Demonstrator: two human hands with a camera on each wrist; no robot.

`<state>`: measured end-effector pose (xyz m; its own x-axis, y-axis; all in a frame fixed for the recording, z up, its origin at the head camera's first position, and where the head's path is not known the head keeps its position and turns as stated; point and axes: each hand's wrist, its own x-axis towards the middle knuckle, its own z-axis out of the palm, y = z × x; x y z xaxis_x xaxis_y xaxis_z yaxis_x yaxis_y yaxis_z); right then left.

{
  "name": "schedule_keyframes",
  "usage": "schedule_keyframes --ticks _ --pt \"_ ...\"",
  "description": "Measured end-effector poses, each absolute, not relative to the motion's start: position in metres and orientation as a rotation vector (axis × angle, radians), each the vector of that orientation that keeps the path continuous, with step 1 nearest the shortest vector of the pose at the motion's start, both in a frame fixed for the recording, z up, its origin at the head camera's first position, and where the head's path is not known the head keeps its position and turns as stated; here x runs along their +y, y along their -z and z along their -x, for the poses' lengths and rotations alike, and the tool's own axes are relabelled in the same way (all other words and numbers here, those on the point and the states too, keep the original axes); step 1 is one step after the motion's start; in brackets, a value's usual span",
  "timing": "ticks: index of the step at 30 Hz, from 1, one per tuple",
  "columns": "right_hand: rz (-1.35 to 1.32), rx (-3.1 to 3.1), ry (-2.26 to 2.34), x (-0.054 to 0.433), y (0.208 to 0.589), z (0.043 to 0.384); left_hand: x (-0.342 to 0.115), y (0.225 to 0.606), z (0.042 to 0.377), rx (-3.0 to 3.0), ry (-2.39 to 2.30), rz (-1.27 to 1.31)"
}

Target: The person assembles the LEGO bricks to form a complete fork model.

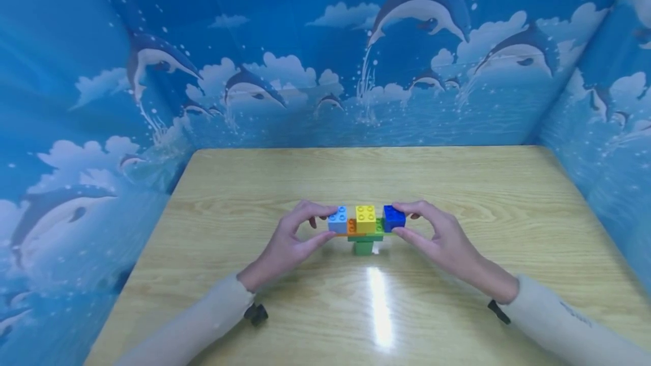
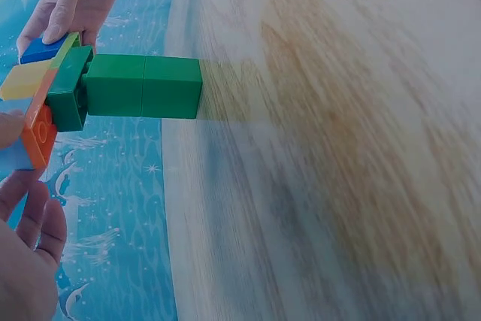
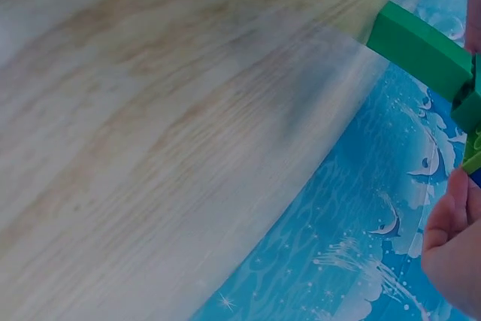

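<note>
A toy building-brick structure stands upright on the table between both hands. Its stem is a green brick column (image 2: pixel 143 86), topped by a wider dark green brick (image 2: pixel 69 92). Across that lie an orange brick (image 2: pixel 39 139) on the left and a lime green brick (image 3: pixel 472 154) on the right. On top sit a light blue brick (image 1: pixel 338 222), a yellow brick (image 1: pixel 365 220) in the middle and a dark blue brick (image 1: pixel 394 219). My left hand (image 1: pixel 296 236) pinches the light blue end between thumb and fingers. The dark blue end is pinched by my right hand (image 1: pixel 448 237).
The wood-grain table (image 1: pixel 244 185) extends around the structure on all sides. Behind it and along both sides hangs a blue backdrop (image 1: pixel 305 123) printed with dolphins and clouds. A bright light reflection lies on the tabletop in front of the bricks.
</note>
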<state>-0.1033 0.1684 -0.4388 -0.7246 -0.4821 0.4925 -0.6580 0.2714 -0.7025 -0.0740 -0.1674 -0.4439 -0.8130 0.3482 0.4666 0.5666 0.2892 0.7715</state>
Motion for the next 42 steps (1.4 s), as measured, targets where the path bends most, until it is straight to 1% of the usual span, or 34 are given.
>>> schedule_keyframes --ticks 8,18,31,42 --pt "-1.14 -2.283 -1.357 0.17 0.444 0.103 -0.167 0.448 0.077 -2.271 1.506 0.945" --pt "-1.131 -2.289 -1.359 0.171 0.447 0.103 -0.167 0.448 0.076 -2.263 1.481 0.962" --pt "-1.233 -2.215 -1.198 0.173 0.45 0.108 -0.169 0.452 0.077 -2.329 1.41 0.946" --pt "-1.164 -2.308 -1.23 0.172 0.444 0.112 -0.169 0.453 0.085 -2.302 1.35 0.954"
